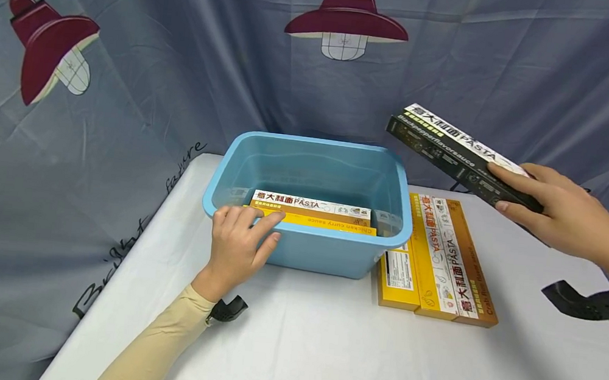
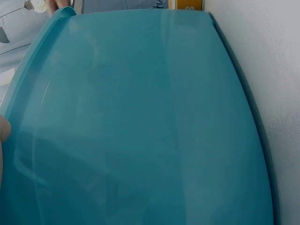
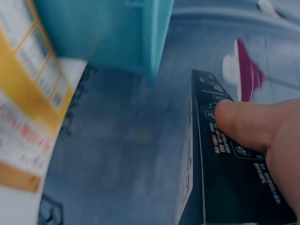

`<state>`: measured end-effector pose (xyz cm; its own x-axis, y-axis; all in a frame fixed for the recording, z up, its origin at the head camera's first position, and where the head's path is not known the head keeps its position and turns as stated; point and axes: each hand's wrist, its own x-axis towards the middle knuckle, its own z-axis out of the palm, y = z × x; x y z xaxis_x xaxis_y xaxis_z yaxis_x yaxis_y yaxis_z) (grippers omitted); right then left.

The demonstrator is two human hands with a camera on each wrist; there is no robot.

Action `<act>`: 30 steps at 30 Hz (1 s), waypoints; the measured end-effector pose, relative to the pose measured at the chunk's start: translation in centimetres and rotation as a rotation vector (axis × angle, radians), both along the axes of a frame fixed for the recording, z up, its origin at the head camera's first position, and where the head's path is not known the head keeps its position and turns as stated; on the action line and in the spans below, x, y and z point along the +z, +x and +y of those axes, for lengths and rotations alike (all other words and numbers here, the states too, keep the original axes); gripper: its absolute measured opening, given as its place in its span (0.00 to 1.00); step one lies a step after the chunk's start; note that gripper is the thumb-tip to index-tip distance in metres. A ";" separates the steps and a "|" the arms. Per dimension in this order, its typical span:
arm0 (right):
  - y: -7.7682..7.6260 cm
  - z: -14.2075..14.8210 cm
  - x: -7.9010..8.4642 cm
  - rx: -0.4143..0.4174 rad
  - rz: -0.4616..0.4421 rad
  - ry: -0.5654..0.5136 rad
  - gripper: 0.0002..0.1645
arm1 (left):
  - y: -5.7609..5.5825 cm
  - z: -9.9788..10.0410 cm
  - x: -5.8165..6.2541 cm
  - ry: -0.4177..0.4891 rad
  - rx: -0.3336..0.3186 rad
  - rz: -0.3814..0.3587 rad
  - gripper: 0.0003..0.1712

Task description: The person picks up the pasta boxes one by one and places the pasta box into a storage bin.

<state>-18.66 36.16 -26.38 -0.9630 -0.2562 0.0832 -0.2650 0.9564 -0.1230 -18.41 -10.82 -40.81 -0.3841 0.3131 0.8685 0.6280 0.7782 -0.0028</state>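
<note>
My right hand (image 1: pixel 562 205) holds a black and white pasta box (image 1: pixel 467 160) in the air, to the right of the bin and above the table. Its thumb lies along the black side in the right wrist view. The box tilts, its far end higher. At the near left rim of a blue plastic bin (image 1: pixel 310 248), my left hand (image 1: pixel 239 242) grips the edge, fingers over the rim and thumb outside. Inside the bin, against the near wall, stand a brown and white pasta box (image 1: pixel 314 207) and a yellow pasta box (image 1: pixel 329 223).
Right of the bin, yellow pasta boxes (image 1: pixel 421 256) and a brown one (image 1: pixel 471 261) lie side by side on the white tablecloth (image 1: pixel 322 345). A blue-grey curtain (image 1: pixel 213 53) printed with red lamps hangs behind and left of the table.
</note>
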 end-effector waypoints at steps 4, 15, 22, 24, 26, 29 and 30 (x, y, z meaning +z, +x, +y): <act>-1.4 -2.9 1.3 0.105 -0.020 -0.028 0.40 | 0.0 -0.1 -0.1 0.006 -0.001 0.000 0.24; -4.1 -9.7 2.9 0.301 -0.083 -0.053 0.36 | -0.1 0.0 0.0 -0.005 -0.003 0.001 0.24; -5.5 -13.4 3.1 0.398 -0.112 -0.014 0.36 | 0.0 -0.1 0.0 -0.003 0.004 -0.008 0.24; -5.7 -14.4 3.1 0.424 -0.117 -0.004 0.35 | 0.0 -0.1 0.0 -0.002 0.004 -0.007 0.24; -5.9 -15.3 3.1 0.449 -0.120 0.005 0.34 | 0.0 -0.1 -0.1 -0.003 0.004 -0.005 0.23; -6.2 -16.6 3.0 0.477 -0.128 0.020 0.33 | 0.0 -0.1 0.0 -0.004 0.002 -0.006 0.24; -6.4 -17.1 2.9 0.482 -0.132 0.026 0.33 | 0.0 -0.1 0.0 -0.003 0.001 -0.007 0.24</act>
